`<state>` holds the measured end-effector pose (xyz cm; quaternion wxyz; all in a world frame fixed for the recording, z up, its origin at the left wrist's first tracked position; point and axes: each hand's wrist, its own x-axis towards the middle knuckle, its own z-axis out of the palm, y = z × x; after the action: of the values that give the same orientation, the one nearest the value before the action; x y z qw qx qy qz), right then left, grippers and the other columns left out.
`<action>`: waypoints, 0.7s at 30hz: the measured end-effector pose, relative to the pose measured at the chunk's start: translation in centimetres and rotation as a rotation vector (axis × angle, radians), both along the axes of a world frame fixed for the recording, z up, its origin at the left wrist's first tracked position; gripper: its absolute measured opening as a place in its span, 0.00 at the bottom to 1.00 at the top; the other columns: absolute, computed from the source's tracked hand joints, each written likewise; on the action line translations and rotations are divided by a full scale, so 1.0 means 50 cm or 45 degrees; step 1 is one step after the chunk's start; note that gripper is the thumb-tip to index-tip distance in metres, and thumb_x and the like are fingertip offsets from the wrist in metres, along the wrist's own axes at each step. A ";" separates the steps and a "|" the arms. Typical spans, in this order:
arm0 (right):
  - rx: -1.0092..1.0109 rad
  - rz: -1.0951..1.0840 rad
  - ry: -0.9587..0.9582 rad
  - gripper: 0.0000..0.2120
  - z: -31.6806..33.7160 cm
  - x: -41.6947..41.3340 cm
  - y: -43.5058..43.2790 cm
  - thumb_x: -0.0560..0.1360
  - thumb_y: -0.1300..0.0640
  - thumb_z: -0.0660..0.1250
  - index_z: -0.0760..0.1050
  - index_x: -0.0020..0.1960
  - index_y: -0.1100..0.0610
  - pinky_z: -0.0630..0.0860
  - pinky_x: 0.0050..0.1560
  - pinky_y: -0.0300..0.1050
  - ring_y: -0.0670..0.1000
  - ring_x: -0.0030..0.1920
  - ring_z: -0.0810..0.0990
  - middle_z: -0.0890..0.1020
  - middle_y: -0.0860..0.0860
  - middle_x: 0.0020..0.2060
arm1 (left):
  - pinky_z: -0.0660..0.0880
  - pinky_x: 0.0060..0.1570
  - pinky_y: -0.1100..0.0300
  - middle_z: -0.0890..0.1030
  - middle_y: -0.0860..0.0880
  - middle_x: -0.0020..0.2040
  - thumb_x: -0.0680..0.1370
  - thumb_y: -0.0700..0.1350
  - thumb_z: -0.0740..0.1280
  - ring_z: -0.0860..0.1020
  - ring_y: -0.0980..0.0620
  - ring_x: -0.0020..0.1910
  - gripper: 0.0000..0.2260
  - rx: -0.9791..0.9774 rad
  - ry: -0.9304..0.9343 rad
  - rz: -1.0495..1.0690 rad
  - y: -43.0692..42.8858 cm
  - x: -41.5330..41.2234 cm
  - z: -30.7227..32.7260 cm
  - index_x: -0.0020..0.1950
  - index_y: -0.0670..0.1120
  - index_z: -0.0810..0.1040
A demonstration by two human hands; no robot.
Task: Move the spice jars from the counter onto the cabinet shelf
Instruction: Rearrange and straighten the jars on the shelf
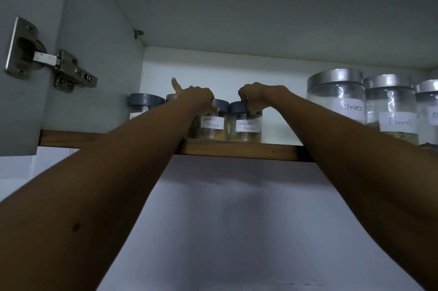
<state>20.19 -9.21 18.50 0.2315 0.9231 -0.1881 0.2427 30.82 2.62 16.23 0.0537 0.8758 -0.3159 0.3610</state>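
Note:
Two small grey-lidded spice jars stand side by side on the wooden cabinet shelf [237, 150]. My left hand [199, 98] grips the lid of the jar labelled Garam Masala [212, 128], with one finger sticking up. My right hand [258, 97] grips the lid of the jar labelled Coriander Powder [246, 129]. Both arms reach up from below. Another grey-lidded jar [144, 104] stands further left, partly hidden by my left forearm, and one more jar [170, 97] shows behind my left hand.
Three larger glass jars with silver lids stand at the right of the shelf: Cloves [336, 98], Fennel [391, 110] and a third jar [427, 112] cut off by the frame. The open cabinet door with its metal hinge [47, 58] is on the left.

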 end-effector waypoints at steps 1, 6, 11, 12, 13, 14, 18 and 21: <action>0.020 0.014 -0.018 0.16 -0.001 0.000 -0.001 0.71 0.67 0.66 0.71 0.58 0.63 0.72 0.48 0.50 0.56 0.48 0.72 0.75 0.60 0.57 | 0.38 0.66 0.29 0.76 0.49 0.63 0.78 0.60 0.57 0.69 0.44 0.67 0.20 0.012 -0.019 0.013 0.002 -0.001 -0.001 0.64 0.51 0.74; 0.082 0.018 -0.037 0.17 -0.004 0.003 0.000 0.69 0.67 0.66 0.71 0.58 0.63 0.73 0.47 0.49 0.57 0.50 0.75 0.76 0.59 0.55 | 0.36 0.66 0.32 0.66 0.47 0.73 0.80 0.61 0.51 0.52 0.44 0.76 0.27 0.043 -0.168 0.035 0.017 -0.008 -0.013 0.76 0.53 0.54; 0.049 0.053 -0.103 0.23 0.001 -0.024 0.029 0.71 0.64 0.66 0.68 0.65 0.60 0.74 0.55 0.51 0.58 0.58 0.75 0.72 0.58 0.61 | 0.40 0.70 0.36 0.72 0.46 0.69 0.80 0.53 0.55 0.59 0.45 0.74 0.19 -0.080 -0.469 -0.047 0.035 -0.055 -0.021 0.71 0.50 0.67; 0.015 0.114 -0.166 0.21 0.009 -0.038 0.043 0.72 0.63 0.65 0.69 0.64 0.60 0.74 0.56 0.51 0.58 0.58 0.75 0.73 0.58 0.61 | 0.42 0.70 0.38 0.72 0.47 0.68 0.80 0.51 0.56 0.59 0.46 0.73 0.18 -0.107 -0.535 -0.067 0.031 -0.071 -0.021 0.68 0.49 0.70; -0.029 0.188 -0.235 0.17 0.018 -0.057 0.060 0.73 0.63 0.64 0.71 0.62 0.60 0.74 0.55 0.51 0.58 0.57 0.75 0.74 0.58 0.59 | 0.45 0.71 0.40 0.73 0.47 0.67 0.79 0.50 0.58 0.60 0.46 0.73 0.16 -0.153 -0.581 -0.109 0.024 -0.092 -0.021 0.66 0.49 0.72; -0.069 0.258 -0.300 0.13 0.027 -0.075 0.077 0.73 0.63 0.63 0.73 0.58 0.61 0.73 0.51 0.50 0.58 0.54 0.76 0.76 0.58 0.56 | 0.47 0.71 0.42 0.75 0.47 0.66 0.79 0.48 0.59 0.62 0.47 0.71 0.15 -0.223 -0.609 -0.177 0.017 -0.115 -0.021 0.64 0.48 0.74; -0.155 0.311 -0.356 0.03 0.064 -0.158 0.122 0.72 0.64 0.63 0.74 0.43 0.63 0.67 0.40 0.45 0.58 0.42 0.75 0.77 0.58 0.41 | 0.59 0.68 0.49 0.81 0.45 0.53 0.77 0.46 0.60 0.72 0.46 0.60 0.12 -0.522 -0.547 -0.405 0.005 -0.216 -0.002 0.54 0.43 0.78; -0.074 0.347 -0.382 0.08 0.080 -0.225 0.119 0.70 0.63 0.64 0.70 0.32 0.60 0.64 0.32 0.39 0.58 0.39 0.75 0.73 0.54 0.30 | 0.65 0.60 0.51 0.81 0.44 0.49 0.77 0.47 0.60 0.75 0.45 0.55 0.12 -0.571 -0.494 -0.483 0.011 -0.274 0.014 0.52 0.42 0.79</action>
<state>8.93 -3.28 22.48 0.1925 0.8864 -0.0867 0.4119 17.11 3.15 16.95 0.2498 0.6831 -0.3902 0.5645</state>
